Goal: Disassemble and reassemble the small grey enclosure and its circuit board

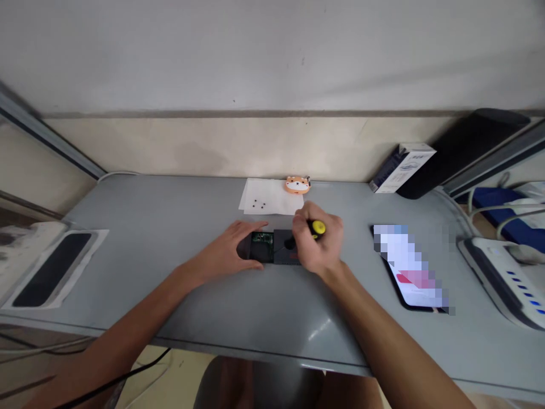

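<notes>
hands on the opened black device

your left hand [232,247] lies palm down with the fingers extended and slightly spread, resting on the left end of the black device [281,253]. it grips nothing and only bears on the casing, its fingertips at the edge of the exposed green circuit board [261,241]. your right hand [319,247] is curled into a fist around the screwdriver [317,228], whose yellow-and-black handle shows above the knuckles. the shaft slants down and left from that hand to the top face of the device. the tip is too small to tell whether it sits in a screw.

the device lies flat on the grey desk [170,227], directly ahead of you, with one hand at each end.

positions relative to the device:
- behind it, near: a white paper sheet [272,199] carrying several small dark parts [259,204].
- behind it, at the sheet's far right corner: an orange animal-face figure [297,184].
- right of it, well apart: a phone [411,272] lying flat, screen lit, content blurred.
- behind and right of it, well apart: a white-and-blue box [402,167] leaning against a black cylinder [464,150].
- far right of it: a white power strip [502,278] with blue markings.
- far left of it: a dark flat pad [55,267] on a white base.
</notes>
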{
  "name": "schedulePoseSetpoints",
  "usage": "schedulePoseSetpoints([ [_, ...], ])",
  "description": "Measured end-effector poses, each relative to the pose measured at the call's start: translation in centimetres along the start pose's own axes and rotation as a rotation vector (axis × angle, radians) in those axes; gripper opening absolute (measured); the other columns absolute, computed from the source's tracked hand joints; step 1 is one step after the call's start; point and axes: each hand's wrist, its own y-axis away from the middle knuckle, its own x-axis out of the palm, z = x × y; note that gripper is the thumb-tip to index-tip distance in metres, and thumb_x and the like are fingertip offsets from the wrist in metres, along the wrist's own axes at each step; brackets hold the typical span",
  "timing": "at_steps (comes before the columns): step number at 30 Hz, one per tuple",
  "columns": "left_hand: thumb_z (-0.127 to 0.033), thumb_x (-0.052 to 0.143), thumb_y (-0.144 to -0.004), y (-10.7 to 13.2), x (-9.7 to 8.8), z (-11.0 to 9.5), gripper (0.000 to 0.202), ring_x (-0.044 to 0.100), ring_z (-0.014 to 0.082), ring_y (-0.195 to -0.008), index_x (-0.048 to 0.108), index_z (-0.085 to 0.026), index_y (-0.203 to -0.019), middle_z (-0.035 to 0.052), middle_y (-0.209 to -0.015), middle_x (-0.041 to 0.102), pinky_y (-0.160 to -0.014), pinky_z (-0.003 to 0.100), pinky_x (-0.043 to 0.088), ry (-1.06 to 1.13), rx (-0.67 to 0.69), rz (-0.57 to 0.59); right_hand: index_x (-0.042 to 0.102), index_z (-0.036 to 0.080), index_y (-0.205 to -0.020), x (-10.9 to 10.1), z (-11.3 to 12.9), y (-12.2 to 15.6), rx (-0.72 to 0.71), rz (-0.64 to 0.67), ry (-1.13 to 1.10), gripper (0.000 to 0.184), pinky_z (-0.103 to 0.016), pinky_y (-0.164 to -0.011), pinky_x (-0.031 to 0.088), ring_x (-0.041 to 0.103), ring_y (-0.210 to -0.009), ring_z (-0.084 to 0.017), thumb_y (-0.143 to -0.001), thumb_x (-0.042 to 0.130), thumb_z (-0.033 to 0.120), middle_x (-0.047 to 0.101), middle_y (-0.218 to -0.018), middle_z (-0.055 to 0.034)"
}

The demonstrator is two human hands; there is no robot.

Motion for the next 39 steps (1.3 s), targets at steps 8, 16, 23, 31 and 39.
schedulePoseSetpoints([
  [8,-0.043,0.088,-0.083,0.5,-1.1,-0.4,0.077,0.058,0.0308,-0.136,0.055,-0.038,-0.153,0.0052,-0.144,0.063,-0.122,0.05,0.045,-0.001,-0.09,0.041,0.029,0.025,-0.059,-2.0,-0.8,-1.5,0.198,-0.066,0.076,0.031,-0.027,-0.049,0.024,0.027,-0.052,-0.01,-0.08,0.05,0.02,0.027,-0.053,0.0057],
  [16,-0.043,0.088,-0.083,1.0,-1.6,-0.5,0.077,0.054,0.0326,-0.141,0.055,-0.036,-0.152,0.0065,-0.151,0.059,-0.126,0.054,0.04,-0.052,-0.03,0.046,0.034,0.024,-0.061,-2.0,-1.1,-1.2,0.199,-0.168,0.047,0.03,-0.026,-0.051,0.028,0.033,-0.053,-0.01,-0.084,0.052,0.021,0.033,-0.055,0.0058],
  [23,-0.047,0.091,-0.079,1.3,-1.9,-0.2,0.081,0.05,0.035,-0.145,0.056,-0.035,-0.152,0.0093,-0.155,0.054,-0.127,0.057,0.04,-0.113,0.052,0.01,0.033,0.024,-0.064,-0.4,-0.9,-0.5,0.034,0.019,0.083,0.031,-0.025,-0.05,0.03,0.032,-0.05,-0.008,-0.088,0.053,0.02,0.036,-0.056,0.0068],
  [31,-0.049,0.09,-0.081,1.5,-1.8,0.2,0.076,0.053,0.0335,-0.139,0.059,-0.032,-0.149,0.0101,-0.15,0.058,-0.124,0.056,0.043,-0.134,0.07,-0.007,0.032,0.024,-0.067,-0.3,-1.0,-0.3,0.078,-0.028,0.048,0.031,-0.024,-0.049,0.029,0.031,-0.05,-0.008,-0.089,0.053,0.019,0.035,-0.057,0.0071],
  [39,-0.053,0.08,-0.09,0.5,-0.2,-0.8,0.064,0.053,0.035,-0.14,0.061,-0.029,-0.146,0.0107,-0.148,0.061,-0.124,0.055,0.038,-0.186,0.129,-0.037,0.031,0.025,-0.065,-0.3,-1.0,-0.4,0.045,-0.007,0.054,0.031,-0.025,-0.049,0.028,0.03,-0.051,-0.009,-0.088,0.052,0.02,0.033,-0.056,0.0066],
])
